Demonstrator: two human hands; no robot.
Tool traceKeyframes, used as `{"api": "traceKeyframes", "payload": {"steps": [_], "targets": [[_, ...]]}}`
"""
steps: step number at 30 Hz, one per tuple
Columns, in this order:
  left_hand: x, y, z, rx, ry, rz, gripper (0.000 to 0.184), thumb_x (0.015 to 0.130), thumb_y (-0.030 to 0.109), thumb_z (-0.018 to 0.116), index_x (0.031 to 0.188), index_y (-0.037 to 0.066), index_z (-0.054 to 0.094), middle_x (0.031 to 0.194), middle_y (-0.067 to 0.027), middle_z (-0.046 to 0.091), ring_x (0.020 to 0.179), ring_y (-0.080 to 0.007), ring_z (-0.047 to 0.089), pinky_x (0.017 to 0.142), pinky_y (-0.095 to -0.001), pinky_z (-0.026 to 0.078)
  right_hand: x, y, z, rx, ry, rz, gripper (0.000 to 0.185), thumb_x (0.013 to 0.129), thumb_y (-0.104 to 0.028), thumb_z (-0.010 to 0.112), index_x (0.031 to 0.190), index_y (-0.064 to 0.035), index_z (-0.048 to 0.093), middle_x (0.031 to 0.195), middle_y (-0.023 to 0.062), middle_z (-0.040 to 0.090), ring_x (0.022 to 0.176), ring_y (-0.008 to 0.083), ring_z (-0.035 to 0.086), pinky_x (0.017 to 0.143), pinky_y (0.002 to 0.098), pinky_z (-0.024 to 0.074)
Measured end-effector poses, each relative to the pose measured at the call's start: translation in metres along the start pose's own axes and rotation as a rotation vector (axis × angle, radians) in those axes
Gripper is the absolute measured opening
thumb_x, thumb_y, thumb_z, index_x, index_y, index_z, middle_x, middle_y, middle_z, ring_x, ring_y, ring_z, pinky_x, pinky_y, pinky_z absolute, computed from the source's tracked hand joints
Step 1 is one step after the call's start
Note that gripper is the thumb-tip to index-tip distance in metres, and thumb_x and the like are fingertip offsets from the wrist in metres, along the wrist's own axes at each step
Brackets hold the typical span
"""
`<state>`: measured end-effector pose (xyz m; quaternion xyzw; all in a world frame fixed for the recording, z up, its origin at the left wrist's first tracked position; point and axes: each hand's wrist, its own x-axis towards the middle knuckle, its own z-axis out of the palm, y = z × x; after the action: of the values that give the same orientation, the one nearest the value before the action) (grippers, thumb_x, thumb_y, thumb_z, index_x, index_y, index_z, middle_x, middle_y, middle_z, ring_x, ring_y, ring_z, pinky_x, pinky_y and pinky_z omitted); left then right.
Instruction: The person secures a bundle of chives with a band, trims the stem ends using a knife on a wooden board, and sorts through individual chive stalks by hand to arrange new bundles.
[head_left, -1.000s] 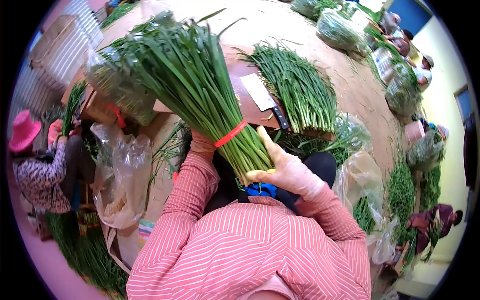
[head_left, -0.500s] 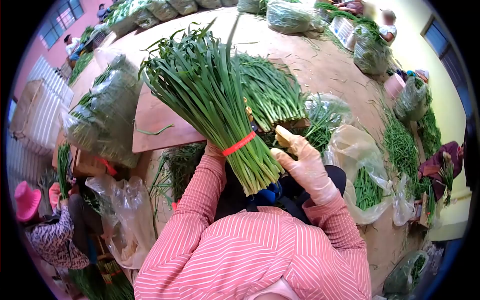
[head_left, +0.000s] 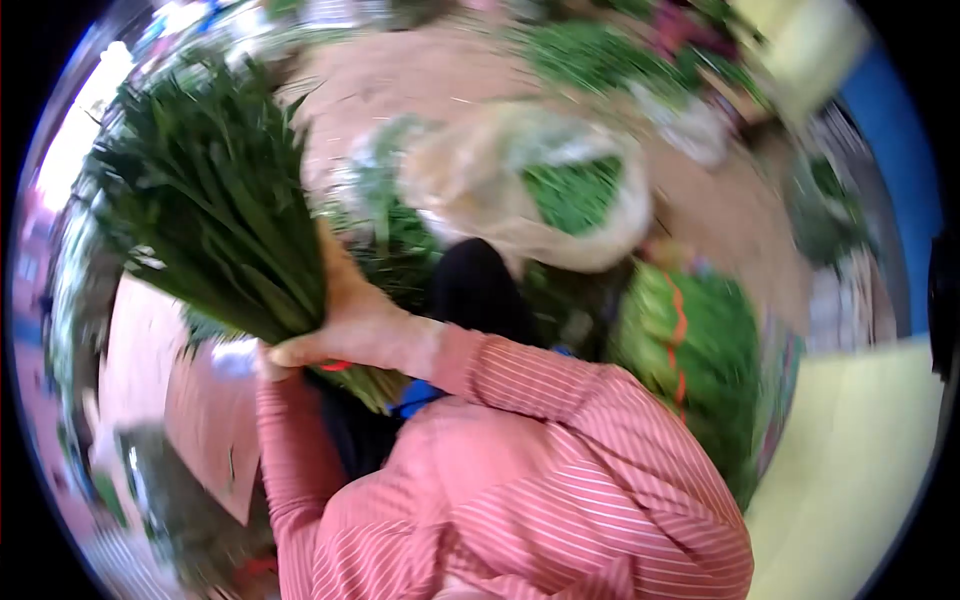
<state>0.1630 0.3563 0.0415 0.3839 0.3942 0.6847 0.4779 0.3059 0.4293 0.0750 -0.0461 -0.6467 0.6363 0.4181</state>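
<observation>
A thick bunch of garlic chives (head_left: 220,200) is held up on the left side of the view, leaves toward the top left. Its red band (head_left: 335,366) shows just below the grip, with the pale cut stems (head_left: 372,386) pointing down to the right. My right hand (head_left: 365,318), in a pale glove, is closed round the bunch above the band. My left hand (head_left: 274,364) is at the bunch's lower left side, mostly hidden behind it and the right thumb; its fingers do not show.
An open clear bag (head_left: 560,250) of loose chives stands ahead. A full green bag with an orange strip (head_left: 680,340) is at my right, near a yellow wall (head_left: 850,450). A wooden board (head_left: 215,430) and wrapped greens (head_left: 175,500) lie at left. The picture is blurred.
My view has swung to the right. The bunch has moved left with my hands, and my right hand, open beside the stems before, is now closed round the bunch.
</observation>
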Motion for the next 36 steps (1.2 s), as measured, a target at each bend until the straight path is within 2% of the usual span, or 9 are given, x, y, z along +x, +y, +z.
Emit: {"api": "traceKeyframes", "payload": {"steps": [8, 10, 15, 16, 22, 24, 27, 30, 36], "targets": [[0.118, -0.01, 0.14, 0.16, -0.45, -0.161, 0.071, 0.094, 0.058, 0.029, 0.137, 0.001, 0.036, 0.129, -0.0144, 0.05, 0.117, -0.024, 0.048, 0.104, -0.035, 0.034, -0.037, -0.054, -0.126, 0.15, 0.589, -0.133, 0.042, 0.073, -0.011, 0.078, 0.108, 0.001, 0.056, 0.097, 0.004, 0.063, 0.086, 0.0117, 0.058, 0.076, 0.0273, 0.0492], [0.152, -0.05, 0.126, 0.803, -0.608, 0.281, 0.07, 0.094, 0.056, 0.035, 0.137, 0.001, 0.037, 0.13, -0.0118, 0.047, 0.12, -0.0214, 0.044, 0.105, -0.0336, 0.031, -0.05, -0.044, -0.159, -0.147, 0.705, -0.035, 0.044, 0.074, -0.012, 0.077, 0.111, 0.0011, 0.056, 0.103, 0.0057, 0.063, 0.091, 0.0136, 0.058, 0.079, 0.0276, 0.0479], [0.161, -0.083, 0.202, 0.781, -0.799, 0.528, 0.088, 0.073, 0.009, 0.071, 0.145, 0.005, 0.02, 0.134, -0.0089, 0.041, 0.118, -0.0198, 0.044, 0.097, -0.0305, 0.038, -0.068, -0.038, -0.21, -0.339, 0.778, -0.129, 0.075, 0.069, -0.019, 0.08, 0.128, 0.0015, 0.037, 0.119, 0.0126, 0.054, 0.105, 0.0232, 0.056, 0.093, 0.0354, 0.0435], [0.147, -0.091, 0.208, 0.235, -0.648, -0.206, 0.086, 0.07, -0.001, 0.073, 0.142, 0.007, 0.028, 0.12, -0.0044, 0.05, 0.097, -0.0119, 0.054, 0.083, -0.0262, 0.046, -0.068, -0.036, -0.213, -0.414, 0.77, -0.166, 0.071, 0.074, -0.017, 0.077, 0.129, 0.0012, 0.036, 0.12, 0.0117, 0.054, 0.105, 0.0229, 0.056, 0.093, 0.0353, 0.0445], [0.146, -0.113, 0.214, 0.172, -0.66, -0.272, 0.051, 0.072, 0.005, 0.078, 0.118, 0.0, 0.055, 0.096, -0.0051, 0.066, 0.083, -0.0093, 0.061, 0.073, -0.0262, 0.052, -0.059, -0.045, -0.213, 0.662, 0.747, -0.178, 0.036, 0.096, -0.022, 0.045, 0.125, -0.0007, 0.046, 0.114, 0.0094, 0.058, 0.1, 0.0201, 0.06, 0.089, 0.0334, 0.0494], [0.142, -0.112, 0.205, 0.257, -0.637, -0.255, 0.035, 0.074, 0.009, 0.076, 0.106, -0.002, 0.064, 0.093, -0.0056, 0.068, 0.084, -0.0107, 0.062, 0.08, -0.0275, 0.05, -0.067, -0.017, -0.222, 0.507, 0.782, -0.116, 0.04, 0.087, -0.017, 0.06, 0.121, -0.0003, 0.048, 0.11, 0.0109, 0.06, 0.099, 0.0237, 0.059, 0.087, 0.0342, 0.0481], [0.137, -0.107, 0.196, 0.322, -0.57, -0.249, 0.034, 0.074, 0.011, 0.076, 0.103, -0.002, 0.065, 0.093, -0.0045, 0.068, 0.084, -0.011, 0.062, 0.084, -0.0279, 0.049, -0.07, -0.011, -0.217, -0.399, 0.66, -0.022, 0.049, 0.096, -0.048, 0.036, 0.132, -0.0151, 0.041, 0.127, 0.0052, 0.05, 0.117, 0.0241, 0.049, 0.097, 0.0431, 0.0414], [0.135, -0.129, 0.173, 0.265, -0.563, -0.346, 0.03, 0.077, 0.013, 0.074, 0.102, -0.002, 0.067, 0.093, -0.0057, 0.069, 0.087, -0.0118, 0.062, 0.085, -0.0282, 0.048, -0.056, 0.002, -0.203, 0.121, 0.865, -0.062, 0.062, 0.062, -0.013, 0.081, 0.113, -0.0016, 0.048, 0.103, 0.0137, 0.061, 0.094, 0.0301, 0.059, 0.085, 0.0368, 0.0456], [0.128, -0.14, 0.152, 0.315, -0.563, -0.351, 0.024, 0.081, 0.017, 0.07, 0.099, 0.0, 0.07, 0.096, -0.0089, 0.07, 0.093, -0.0131, 0.062, 0.087, -0.029, 0.048, -0.067, 0.02, -0.202, -0.615, 0.737, -0.085, 0.068, 0.062, -0.015, 0.081, 0.118, -0.0018, 0.045, 0.105, 0.0131, 0.062, 0.092, 0.0293, 0.061, 0.084, 0.0372, 0.0478]]}}
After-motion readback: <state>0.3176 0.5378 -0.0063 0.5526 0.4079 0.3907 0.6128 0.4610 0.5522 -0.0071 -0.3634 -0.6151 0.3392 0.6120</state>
